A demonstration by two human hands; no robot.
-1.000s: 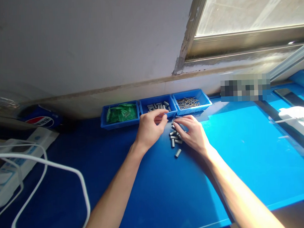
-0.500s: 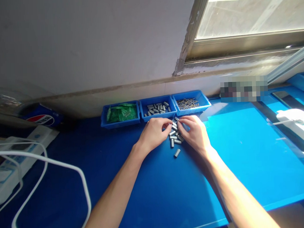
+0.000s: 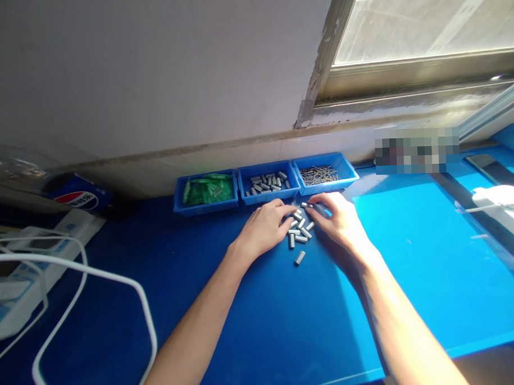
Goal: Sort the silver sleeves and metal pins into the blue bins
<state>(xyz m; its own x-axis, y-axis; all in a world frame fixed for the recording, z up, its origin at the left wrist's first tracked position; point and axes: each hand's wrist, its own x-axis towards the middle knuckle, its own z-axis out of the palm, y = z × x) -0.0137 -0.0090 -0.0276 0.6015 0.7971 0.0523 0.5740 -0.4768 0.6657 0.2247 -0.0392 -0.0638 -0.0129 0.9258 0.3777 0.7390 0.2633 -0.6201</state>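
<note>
Several short, silvery metal cylinders (image 3: 301, 239) lie in a loose cluster on the blue table, one set apart nearer to me (image 3: 300, 258). From the right, my right hand (image 3: 334, 219) pinches a small metal cylinder (image 3: 304, 205) between thumb and index fingertip, just above the cluster's far end. My left hand (image 3: 266, 225) rests at the cluster's left side. Its thumb and index finger are apart, the fingertips beside or touching the nearest pieces; I cannot tell which.
Behind the hands stand three blue bins: one with green plastic packets (image 3: 208, 191), one with metal cylinders (image 3: 268, 183), one with thin metal pins or screws (image 3: 319, 175). White cable (image 3: 134, 284), power strip (image 3: 83, 224) and Pepsi bottle (image 3: 78, 196) are left. A white device (image 3: 499, 203) lies right.
My right hand has shifted slightly right, with a metal cylinder now showing at its fingertips. The left thumb and index finger have spread a little. The view has moved slightly.
</note>
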